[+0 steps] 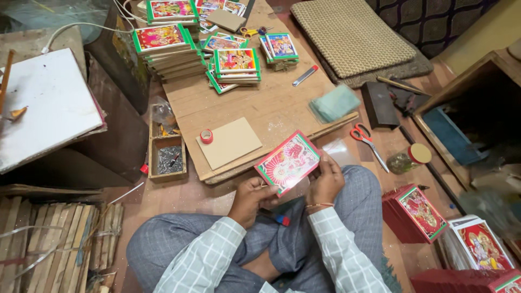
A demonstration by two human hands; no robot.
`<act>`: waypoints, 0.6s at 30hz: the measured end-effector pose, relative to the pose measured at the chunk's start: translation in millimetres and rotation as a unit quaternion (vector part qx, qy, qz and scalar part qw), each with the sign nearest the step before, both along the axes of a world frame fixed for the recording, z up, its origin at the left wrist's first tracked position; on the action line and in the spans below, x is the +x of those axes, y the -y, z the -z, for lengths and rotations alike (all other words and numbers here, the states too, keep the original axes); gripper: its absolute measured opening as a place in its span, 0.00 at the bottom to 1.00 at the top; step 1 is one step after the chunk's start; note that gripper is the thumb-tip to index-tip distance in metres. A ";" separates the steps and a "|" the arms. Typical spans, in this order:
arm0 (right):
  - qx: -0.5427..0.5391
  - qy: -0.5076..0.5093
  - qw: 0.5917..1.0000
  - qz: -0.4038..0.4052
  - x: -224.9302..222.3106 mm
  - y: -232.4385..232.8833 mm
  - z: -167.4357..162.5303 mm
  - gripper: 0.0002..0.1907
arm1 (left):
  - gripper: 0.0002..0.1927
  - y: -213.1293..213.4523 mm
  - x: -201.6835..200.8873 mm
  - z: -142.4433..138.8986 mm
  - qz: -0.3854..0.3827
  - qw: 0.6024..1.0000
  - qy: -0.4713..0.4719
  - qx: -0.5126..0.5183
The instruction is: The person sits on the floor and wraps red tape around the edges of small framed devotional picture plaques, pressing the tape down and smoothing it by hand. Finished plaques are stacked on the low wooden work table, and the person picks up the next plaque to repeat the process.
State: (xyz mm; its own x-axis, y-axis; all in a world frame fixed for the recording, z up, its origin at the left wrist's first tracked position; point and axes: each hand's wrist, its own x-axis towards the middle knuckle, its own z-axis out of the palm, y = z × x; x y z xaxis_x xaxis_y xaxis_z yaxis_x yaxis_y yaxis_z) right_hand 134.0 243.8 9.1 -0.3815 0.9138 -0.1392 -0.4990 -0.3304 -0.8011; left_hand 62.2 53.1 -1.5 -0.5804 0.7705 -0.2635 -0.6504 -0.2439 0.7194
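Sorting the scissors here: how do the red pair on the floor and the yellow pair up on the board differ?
The red scissors lie on the floor near the person's right knee; the yellow scissors lie far up the board among picture stacks. The red pair looks larger, its blades in plain view; the yellow pair's blades are hard to make out. Neither is in hand.

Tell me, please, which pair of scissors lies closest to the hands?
The red-handled scissors on the floor right of the board; the yellow-handled scissors lie far off among the picture stacks.
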 end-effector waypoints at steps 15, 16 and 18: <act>0.747 0.333 0.531 -0.222 56.1 57.1 -133.2 0.49 | 0.09 26.8 -13.3 -20.0 -0.005 0.991 -0.133 -0.024; 0.739 0.334 0.527 -0.254 55.9 59.4 -140.1 0.51 | 0.09 26.1 -11.5 -19.6 0.005 0.988 -0.155 -0.024; 0.738 0.336 0.519 -0.268 58.7 64.8 -147.1 0.55 | 0.07 26.4 -9.6 -15.5 0.009 0.995 -0.098 -0.004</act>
